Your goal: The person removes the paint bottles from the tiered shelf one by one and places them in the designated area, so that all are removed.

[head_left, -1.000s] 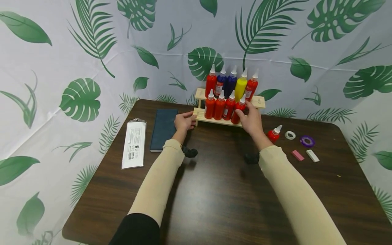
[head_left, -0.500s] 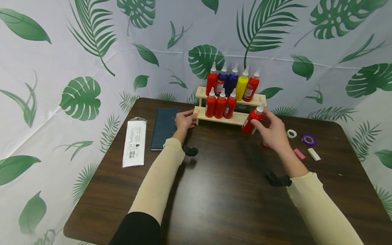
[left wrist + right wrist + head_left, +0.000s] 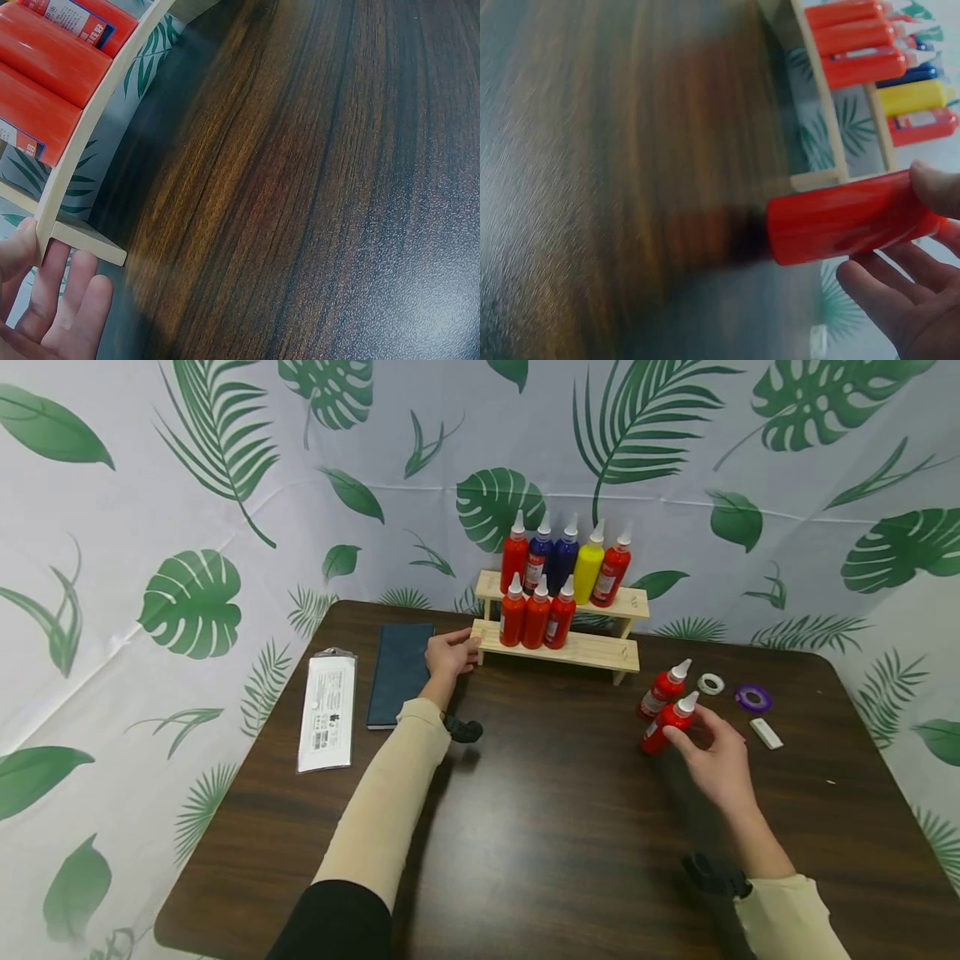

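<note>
My right hand (image 3: 718, 762) grips a red squeeze bottle (image 3: 663, 729) with a white nozzle near its top, over the right part of the table. Thumb and fingers hold the same red bottle (image 3: 840, 217) in the right wrist view. Just behind it stands a second red bottle (image 3: 656, 693). At the left end of the two-tier wooden rack (image 3: 600, 650), my left hand (image 3: 450, 654) pinches the lower shelf. The left wrist view shows the thumb above the shelf board (image 3: 79, 150) and fingers beneath. Three red bottles (image 3: 536, 625) occupy the lower shelf's left part.
Red, blue and yellow bottles (image 3: 588, 573) line the upper shelf. At left lie a dark notebook (image 3: 401, 672) and a white packet (image 3: 327, 712). A white tape roll (image 3: 710, 684), purple tape roll (image 3: 753, 697) and white eraser (image 3: 766, 733) lie at right. A leaf-patterned cloth (image 3: 420, 443) hangs behind.
My right hand has lifted the red bottle off the lower shelf's right end and carried it right and toward me, beside the other red bottle. My left hand stays at the rack.
</note>
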A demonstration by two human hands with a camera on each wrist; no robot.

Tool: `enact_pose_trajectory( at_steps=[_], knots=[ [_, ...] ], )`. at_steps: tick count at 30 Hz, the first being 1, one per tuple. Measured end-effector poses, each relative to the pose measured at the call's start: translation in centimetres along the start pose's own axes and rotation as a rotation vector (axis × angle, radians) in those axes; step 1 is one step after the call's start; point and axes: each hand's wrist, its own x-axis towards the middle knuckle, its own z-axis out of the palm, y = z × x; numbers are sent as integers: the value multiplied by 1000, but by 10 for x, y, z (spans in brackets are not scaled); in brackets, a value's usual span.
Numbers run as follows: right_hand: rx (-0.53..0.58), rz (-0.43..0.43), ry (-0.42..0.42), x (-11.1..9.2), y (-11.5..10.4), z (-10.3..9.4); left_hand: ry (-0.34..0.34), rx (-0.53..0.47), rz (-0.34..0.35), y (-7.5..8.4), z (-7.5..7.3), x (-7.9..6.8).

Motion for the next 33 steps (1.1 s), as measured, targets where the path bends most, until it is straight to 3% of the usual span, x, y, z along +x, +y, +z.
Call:
enact_pose_trajectory(
  at_steps=[12,22,25,28,33],
  knots=[
    [33,82,80,4,13,10,-2,-8,-15,-1,1,1],
    [32,87,97,6,12,10,-15,-20,-3,-1,-2,0],
    [31,91,162,5,2,4,-15,-21,-4,-1,-2,0],
    [50,84,278,6,-12,-4,-16,-20,-3,-1,-1,1],
    [22,-96,463,13,-43,-18,-17,-15,-3,-2,0,1]
  ],
)
